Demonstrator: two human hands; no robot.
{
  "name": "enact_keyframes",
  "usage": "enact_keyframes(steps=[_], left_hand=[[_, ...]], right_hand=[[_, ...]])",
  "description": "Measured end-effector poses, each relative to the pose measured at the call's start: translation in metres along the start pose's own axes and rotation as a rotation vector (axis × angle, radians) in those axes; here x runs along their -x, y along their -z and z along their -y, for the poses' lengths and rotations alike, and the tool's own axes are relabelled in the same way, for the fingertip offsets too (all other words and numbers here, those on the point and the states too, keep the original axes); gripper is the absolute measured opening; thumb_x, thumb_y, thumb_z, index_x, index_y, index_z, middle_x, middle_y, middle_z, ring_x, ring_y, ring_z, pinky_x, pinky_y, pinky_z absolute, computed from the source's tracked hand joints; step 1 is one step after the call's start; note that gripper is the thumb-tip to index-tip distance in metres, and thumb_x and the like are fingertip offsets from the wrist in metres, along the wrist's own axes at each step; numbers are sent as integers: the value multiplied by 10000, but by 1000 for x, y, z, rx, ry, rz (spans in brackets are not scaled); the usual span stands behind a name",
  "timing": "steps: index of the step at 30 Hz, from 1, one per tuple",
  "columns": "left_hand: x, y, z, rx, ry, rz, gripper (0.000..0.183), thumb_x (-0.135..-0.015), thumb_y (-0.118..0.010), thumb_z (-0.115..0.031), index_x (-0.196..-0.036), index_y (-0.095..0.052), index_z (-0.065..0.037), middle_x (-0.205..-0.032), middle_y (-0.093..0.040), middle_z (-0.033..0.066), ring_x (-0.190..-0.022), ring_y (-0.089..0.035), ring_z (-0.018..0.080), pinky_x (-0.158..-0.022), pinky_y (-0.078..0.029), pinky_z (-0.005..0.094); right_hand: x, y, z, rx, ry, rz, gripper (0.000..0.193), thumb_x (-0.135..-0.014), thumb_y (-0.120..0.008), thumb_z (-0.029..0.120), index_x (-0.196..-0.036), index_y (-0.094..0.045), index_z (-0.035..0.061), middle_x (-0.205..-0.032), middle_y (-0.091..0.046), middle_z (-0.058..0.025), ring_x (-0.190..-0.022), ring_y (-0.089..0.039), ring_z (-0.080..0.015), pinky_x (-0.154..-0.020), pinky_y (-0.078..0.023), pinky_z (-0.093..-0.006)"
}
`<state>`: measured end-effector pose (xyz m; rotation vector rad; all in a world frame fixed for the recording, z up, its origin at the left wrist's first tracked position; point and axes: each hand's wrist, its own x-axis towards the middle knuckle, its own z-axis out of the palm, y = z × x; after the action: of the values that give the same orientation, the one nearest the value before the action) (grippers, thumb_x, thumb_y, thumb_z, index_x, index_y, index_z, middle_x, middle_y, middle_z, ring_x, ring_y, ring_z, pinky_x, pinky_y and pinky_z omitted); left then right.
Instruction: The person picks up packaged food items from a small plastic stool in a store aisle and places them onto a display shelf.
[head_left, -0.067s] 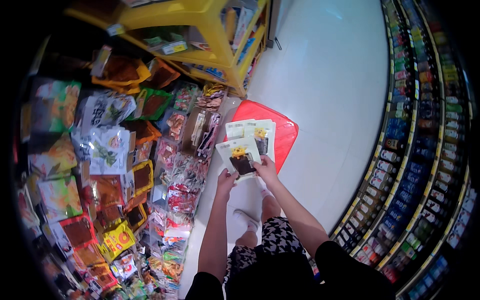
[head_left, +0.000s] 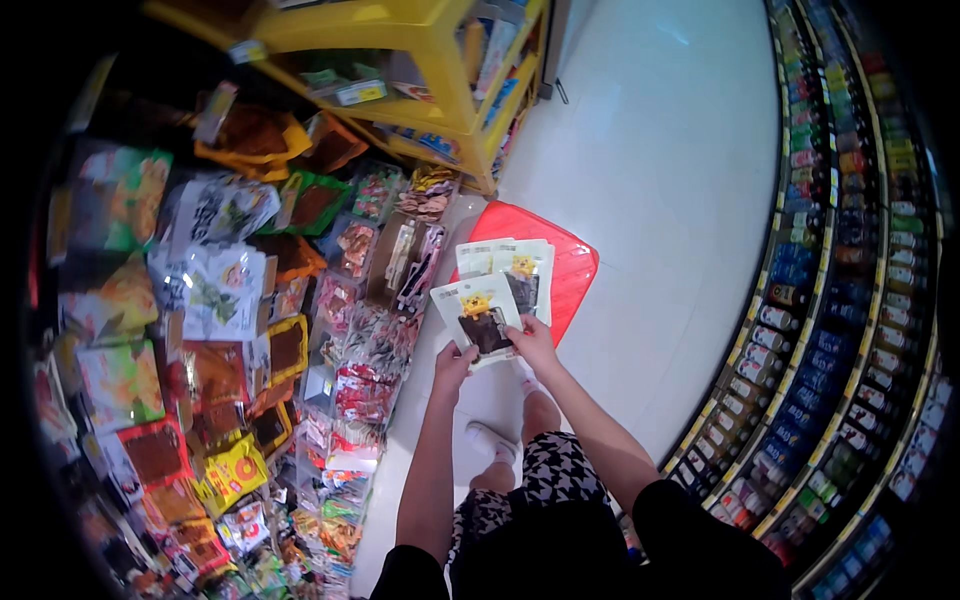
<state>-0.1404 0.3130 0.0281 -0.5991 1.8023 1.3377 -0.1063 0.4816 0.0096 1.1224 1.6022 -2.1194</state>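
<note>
Tiny print (head_left: 447, 295) on white packet (head_left: 480, 322), price label (head_left: 361, 93) on yellow rack (head_left: 456, 80), dark lettering (head_left: 197, 207) on pale bag (head_left: 228, 208), all illegible

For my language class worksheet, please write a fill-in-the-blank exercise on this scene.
The left hand and right hand hold the front packet by its ____, not upper, end.
Beyond it, the square stool is ____.
The shelf rack at upper left is ____.
Bottles line the picture's ____ side.

Missing words: lower; red; yellow; right.

Single view, taken from the left of two fisheye lenses on my head, facing steeply down. My left hand (head_left: 455, 366) and right hand (head_left: 535, 342) sit near centre, close to the camera; the floor (head_left: 670, 160) lies farther off.
</note>
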Motion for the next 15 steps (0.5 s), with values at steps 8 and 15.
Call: enact_keyframes(steps=[8, 15], left_hand=[[200, 90, 18, 75, -105, -148, 162, -777, -648, -101, -914, -649, -15, -760, -628, 16, -670, -549, 64, -584, -439, 229], [407, 157, 113, 387, -299, -411, 211, -749, -694, -112, -919, -655, 6, -805, -639, 16, -703, -552, 72, -649, -444, 233]], right_hand=[[136, -53, 30, 245, 121, 684, 200, -805, -642, 78, -986, -627, -5, -857, -653, -28, -749, -582, -74, -676, -471, -225], [286, -151, 37, 450, 119, 1292, 192, -781, -675, 80, -957, -638, 12, -863, -654, -31, -761, -577, -72, -697, -464, -239]])
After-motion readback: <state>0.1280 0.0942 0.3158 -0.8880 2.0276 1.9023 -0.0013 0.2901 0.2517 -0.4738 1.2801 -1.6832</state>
